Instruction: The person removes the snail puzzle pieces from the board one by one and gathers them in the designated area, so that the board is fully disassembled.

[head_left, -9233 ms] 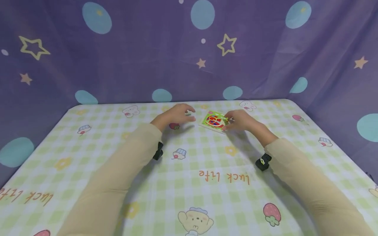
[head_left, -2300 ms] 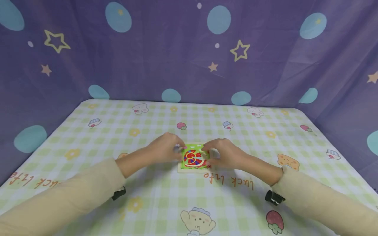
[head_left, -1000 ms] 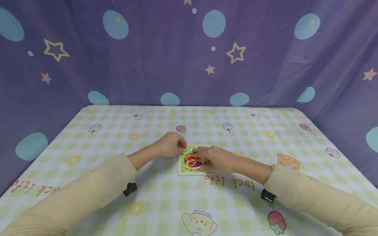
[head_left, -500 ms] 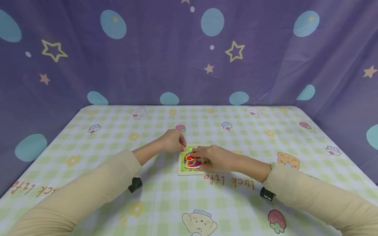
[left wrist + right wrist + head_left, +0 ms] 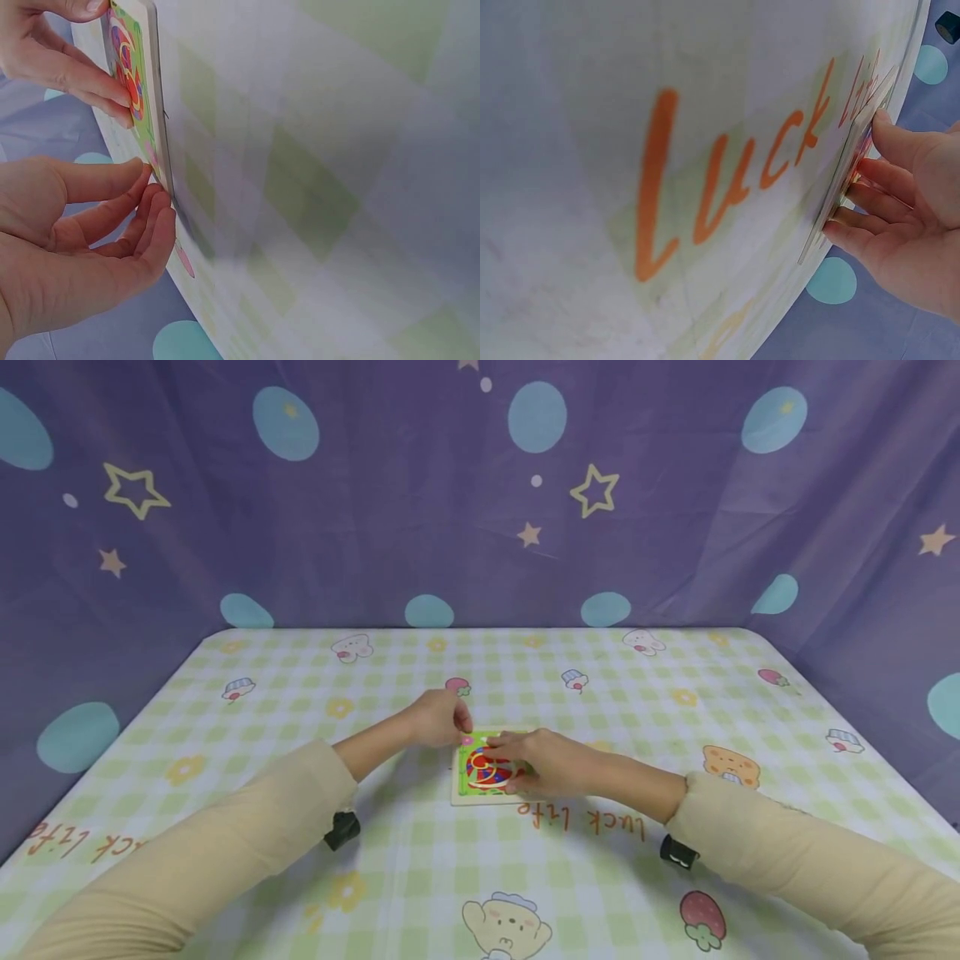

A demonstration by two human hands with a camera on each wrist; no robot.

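Observation:
A small square wooden puzzle with a red-and-blue snail shell on green lies flat on the checked tablecloth, mid-table. At its far left corner, beside a pink flower, my left hand pinches the edge with thumb and forefinger; its other fingers curl beneath, as the left wrist view shows. My right hand rests over the puzzle's right half, fingertips on the picture and thumb near the front edge, hiding that side. The right wrist view has the fingers relaxed against the thin puzzle.
The tablecloth carries printed bears, strawberries, cupcakes and orange lettering. Behind the table's far edge hangs a purple curtain with stars and blue dots. A black wrist camera sits under the left sleeve, another under the right.
Since the oldest frame the puzzle has come nearer and turned square. My right hand slid left over it, and my left fingertips drew together at its corner. The last half second shows almost no movement.

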